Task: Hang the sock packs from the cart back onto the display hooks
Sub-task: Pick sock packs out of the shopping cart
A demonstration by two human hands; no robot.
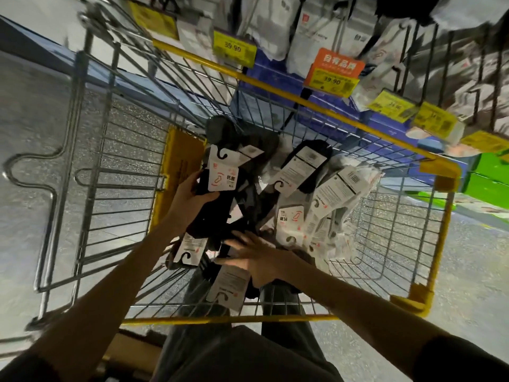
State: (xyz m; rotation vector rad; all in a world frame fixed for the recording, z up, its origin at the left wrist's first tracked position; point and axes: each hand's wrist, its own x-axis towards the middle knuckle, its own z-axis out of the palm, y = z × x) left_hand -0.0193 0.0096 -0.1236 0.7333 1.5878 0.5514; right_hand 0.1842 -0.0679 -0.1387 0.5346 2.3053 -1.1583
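Observation:
Several sock packs with white card headers lie in a wire shopping cart (391, 244) with yellow trim. My left hand (190, 197) grips a black sock pack (217, 188) by its edge, its header and hook pointing up. My right hand (256, 257) reaches low into the pile, fingers spread over dark packs near another header (228, 288). White and black packs (327, 194) lie at the cart's right side. Display hooks (429, 64) with hanging packs run across the top.
Yellow price tags (234, 49) and an orange label (337, 70) line the display above the cart. Blue boxes (275, 86) and a green box (493, 172) sit on the low shelf behind it. Speckled floor lies left and right. My legs stand behind the cart.

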